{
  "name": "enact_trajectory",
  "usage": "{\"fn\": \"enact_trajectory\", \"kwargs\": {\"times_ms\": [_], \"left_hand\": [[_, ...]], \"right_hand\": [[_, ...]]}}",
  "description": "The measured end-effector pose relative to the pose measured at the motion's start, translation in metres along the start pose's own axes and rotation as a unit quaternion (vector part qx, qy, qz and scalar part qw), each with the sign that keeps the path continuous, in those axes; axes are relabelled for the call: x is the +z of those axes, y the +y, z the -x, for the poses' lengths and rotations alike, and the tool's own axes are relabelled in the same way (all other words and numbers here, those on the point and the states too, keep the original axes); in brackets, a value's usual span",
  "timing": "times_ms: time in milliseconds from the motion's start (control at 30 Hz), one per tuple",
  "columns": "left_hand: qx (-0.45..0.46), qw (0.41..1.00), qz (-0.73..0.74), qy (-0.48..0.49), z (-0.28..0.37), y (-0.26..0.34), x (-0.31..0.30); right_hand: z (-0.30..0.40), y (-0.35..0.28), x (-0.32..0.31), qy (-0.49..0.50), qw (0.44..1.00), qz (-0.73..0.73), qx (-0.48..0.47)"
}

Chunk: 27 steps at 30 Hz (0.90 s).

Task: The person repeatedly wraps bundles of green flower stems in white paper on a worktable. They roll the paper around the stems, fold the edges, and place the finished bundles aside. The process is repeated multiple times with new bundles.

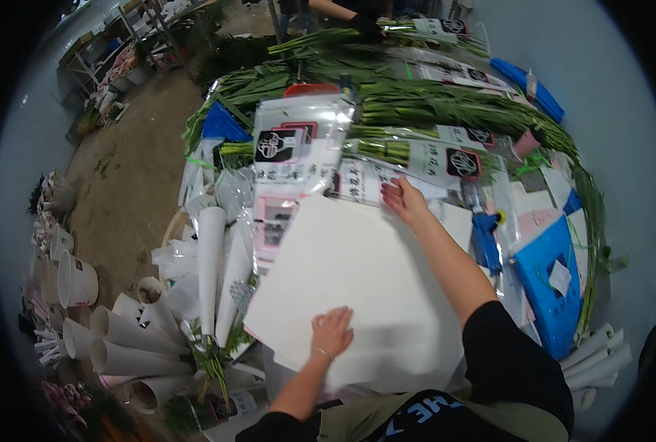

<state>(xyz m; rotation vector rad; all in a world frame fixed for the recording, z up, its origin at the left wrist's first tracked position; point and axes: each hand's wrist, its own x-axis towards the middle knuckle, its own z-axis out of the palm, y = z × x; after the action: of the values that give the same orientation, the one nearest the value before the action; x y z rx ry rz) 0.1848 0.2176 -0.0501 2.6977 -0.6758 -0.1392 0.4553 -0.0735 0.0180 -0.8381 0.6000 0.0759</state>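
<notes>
Large white sheets of paper [355,276] lie in a slightly fanned stack before me, with a pink edge showing at the left. My left hand [332,334] rests on the near part of the top sheet, fingers slightly bent and holding nothing. By the far edge of the stack is my right hand [402,200], fingers extended and nothing in them. Printed clear plastic flower sleeves [295,146] lie beyond the paper on the left. Just past my right hand are wrapped bundles of green stems [383,150] in printed sleeves.
White paper cones [211,265] lie left of the sheets. A blue plastic package [549,287] and a blue tool with a yellow knob [487,240] are at right. Long green foliage [444,99] spans the table's far side. Rolled paper [134,353] and a white bucket [77,280] stand left. Another person's arm [336,10] is at the back.
</notes>
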Motion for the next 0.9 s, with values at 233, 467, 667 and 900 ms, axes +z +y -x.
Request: {"fn": "enact_trajectory", "kwargs": {"times_ms": [233,467,667,900], "left_hand": [[0.058,0.998,0.023,0.025,-0.009,-0.005,-0.001],[0.059,0.996,0.032,0.054,-0.007,-0.003,-0.007],[0.028,0.996,0.022,0.081,0.000,-0.006,0.003],[0.042,0.994,0.047,0.091,0.000,-0.003,-0.006]], "right_hand": [[-0.247,0.005,0.039,0.124,0.934,-0.328,-0.061],[-0.312,-0.007,0.006,0.264,0.925,0.274,0.022],[-0.250,-0.008,0.088,0.214,0.966,-0.121,-0.082],[-0.102,-0.171,0.123,0.215,0.917,-0.105,-0.320]]}}
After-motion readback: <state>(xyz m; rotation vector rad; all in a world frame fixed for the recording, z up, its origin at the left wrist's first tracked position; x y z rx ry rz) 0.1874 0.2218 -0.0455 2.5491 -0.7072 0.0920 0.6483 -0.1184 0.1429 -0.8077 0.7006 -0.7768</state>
